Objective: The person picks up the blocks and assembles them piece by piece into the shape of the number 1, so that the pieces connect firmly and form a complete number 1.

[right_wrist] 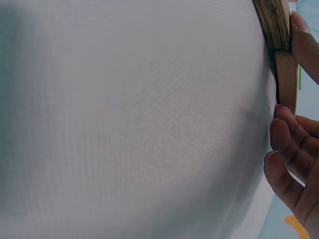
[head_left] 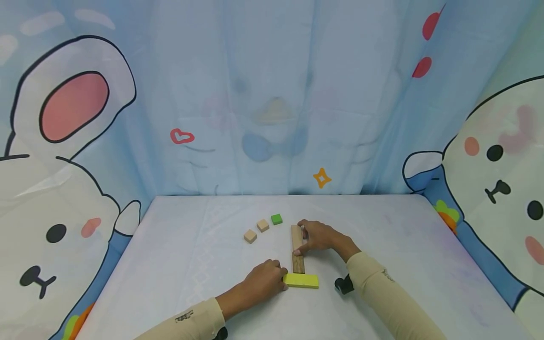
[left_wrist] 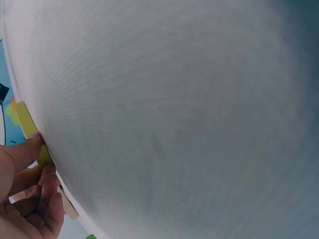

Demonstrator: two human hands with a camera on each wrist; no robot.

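Note:
My left hand [head_left: 264, 278] pinches the left end of a yellow rectangular block [head_left: 302, 281] lying crosswise on the white table; thumb and fingers show around that end in the left wrist view. A darker brown wooden block [head_left: 299, 265] runs away from the yellow block's far side. In line beyond it, end to end, lies a lighter wooden block [head_left: 296, 240]. My right hand [head_left: 321, 236] holds the lighter block lengthwise, fingers at its far end and thumb near the joint. The right wrist view shows the brown block [right_wrist: 274, 22] and lighter block [right_wrist: 286, 77] meeting.
Two small plain wooden cubes [head_left: 250, 236] and a green block [head_left: 276, 219] sit to the left of the row, toward the back. A printed curtain [head_left: 272, 94] hangs behind the white table [head_left: 191, 226]. Black devices [head_left: 344, 284] show beneath both wrists.

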